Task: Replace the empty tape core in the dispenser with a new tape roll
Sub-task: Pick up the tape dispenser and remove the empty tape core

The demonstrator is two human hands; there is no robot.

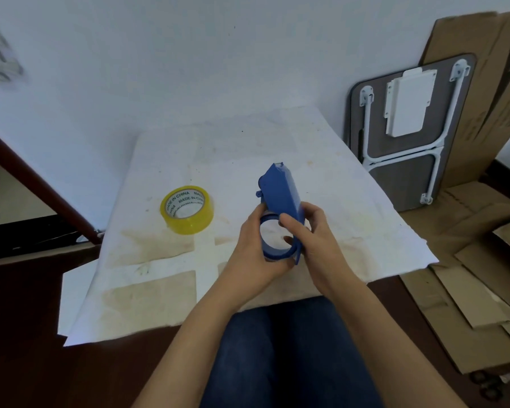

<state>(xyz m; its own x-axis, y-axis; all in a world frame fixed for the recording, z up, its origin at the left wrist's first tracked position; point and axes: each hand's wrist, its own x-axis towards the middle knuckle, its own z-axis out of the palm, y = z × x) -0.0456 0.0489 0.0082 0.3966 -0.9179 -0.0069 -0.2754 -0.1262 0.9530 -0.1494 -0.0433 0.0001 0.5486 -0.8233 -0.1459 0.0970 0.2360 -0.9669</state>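
Observation:
A blue plastic tape dispenser [281,192] is held upright above the white sheet, its cutter end pointing away from me. My left hand [252,254] grips the round ring at its lower end. My right hand [309,234] clasps its flat body from the right, thumb on the front and a fingertip inside the ring. Through the ring I see the sheet; whether a core sits in it I cannot tell. A new roll of yellow tape [187,213], its inner core printed "MADE IN CHINA", lies flat on the sheet to the left, apart from both hands.
A stained white sheet [165,278] covers the low work surface in front of my knees. A folded small table [409,128] leans against the wall at right, with flattened cardboard [468,290] beside and below it. A dark wooden rail [36,184] runs at left.

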